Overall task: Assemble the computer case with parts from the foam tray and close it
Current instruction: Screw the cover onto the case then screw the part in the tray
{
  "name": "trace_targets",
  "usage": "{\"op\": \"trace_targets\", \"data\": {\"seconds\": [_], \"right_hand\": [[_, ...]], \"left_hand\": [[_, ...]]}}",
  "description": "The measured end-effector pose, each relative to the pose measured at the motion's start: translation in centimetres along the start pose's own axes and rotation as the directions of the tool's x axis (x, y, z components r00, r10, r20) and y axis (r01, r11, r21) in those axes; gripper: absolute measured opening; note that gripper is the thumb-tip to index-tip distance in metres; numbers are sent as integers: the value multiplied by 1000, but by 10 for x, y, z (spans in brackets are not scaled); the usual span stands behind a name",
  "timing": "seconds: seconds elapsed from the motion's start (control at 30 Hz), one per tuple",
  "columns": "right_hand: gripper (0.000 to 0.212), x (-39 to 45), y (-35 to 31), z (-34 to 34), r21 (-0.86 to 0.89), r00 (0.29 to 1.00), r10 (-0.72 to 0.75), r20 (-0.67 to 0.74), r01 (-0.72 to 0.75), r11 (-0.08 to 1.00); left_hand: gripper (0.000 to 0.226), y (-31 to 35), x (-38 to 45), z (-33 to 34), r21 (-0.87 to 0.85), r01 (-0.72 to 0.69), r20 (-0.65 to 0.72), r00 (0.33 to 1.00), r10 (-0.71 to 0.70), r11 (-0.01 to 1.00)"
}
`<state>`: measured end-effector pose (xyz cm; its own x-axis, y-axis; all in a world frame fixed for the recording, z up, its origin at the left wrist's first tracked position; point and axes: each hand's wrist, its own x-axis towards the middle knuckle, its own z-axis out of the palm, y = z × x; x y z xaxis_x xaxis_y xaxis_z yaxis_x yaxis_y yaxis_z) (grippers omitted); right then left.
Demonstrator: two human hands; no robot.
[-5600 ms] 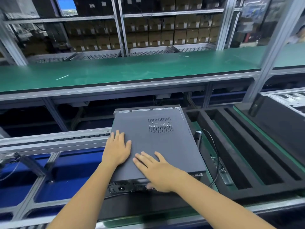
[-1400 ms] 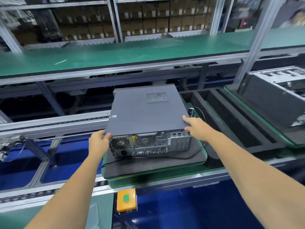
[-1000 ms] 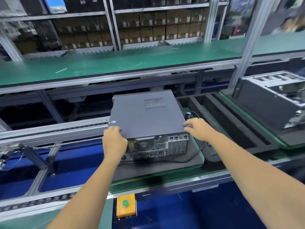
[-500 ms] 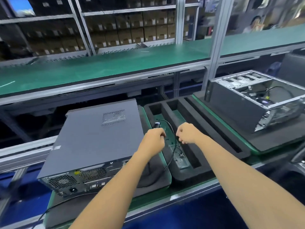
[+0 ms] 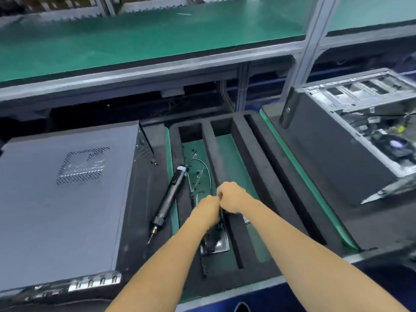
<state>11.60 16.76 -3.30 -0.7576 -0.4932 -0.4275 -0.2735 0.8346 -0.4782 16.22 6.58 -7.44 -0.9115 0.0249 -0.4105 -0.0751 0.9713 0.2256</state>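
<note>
half a second on, i see both hands lower in the foam tray (image 5: pixel 245 140); my left hand (image 5: pixel 208 209) and right hand (image 5: pixel 231 197) now touch, fingers curled, what they pinch i cannot tell. the closed grey computer case (image 5: pixel 60 197) lies flat at left, vent grille up, beside the tray. an electric screwdriver (image 5: pixel 168 197) lies between them

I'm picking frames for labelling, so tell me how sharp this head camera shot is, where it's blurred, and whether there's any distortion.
Head view: overall soft with motion blur; the left hand and right hand smear where they meet, so what they grip is unclear. The closed case and electric screwdriver stay readable; the open chassis is streaky at the right edge. Wide-angle bending curves the green shelf.
</note>
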Motion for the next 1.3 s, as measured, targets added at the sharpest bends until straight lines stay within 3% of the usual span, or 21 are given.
{"op": "trace_targets", "data": {"seconds": [0.2,0.47,0.8,1.07,1.3], "right_hand": [[19,26,5,-13,129,992,-43,-120,58,990],[26,40,6,-14,155,994,-108,-30,111,982],[26,43,0,-9,133,997,-81,-4,80,988],[28,40,3,1,166,998,-15,-69,26,986],[27,39,4,5,196,995,0,-98,20,980]], "left_hand": [[29,-10,24,22,152,11,56,998,-20,988],[30,-9,36,30,219,-27,56,998,15,975],[24,-10,30,33,196,-137,131,985,113,971],[28,-14,25,35,65,-80,67,995,76,995],[24,-10,24,36,124,-101,117,989,86,987]]}}
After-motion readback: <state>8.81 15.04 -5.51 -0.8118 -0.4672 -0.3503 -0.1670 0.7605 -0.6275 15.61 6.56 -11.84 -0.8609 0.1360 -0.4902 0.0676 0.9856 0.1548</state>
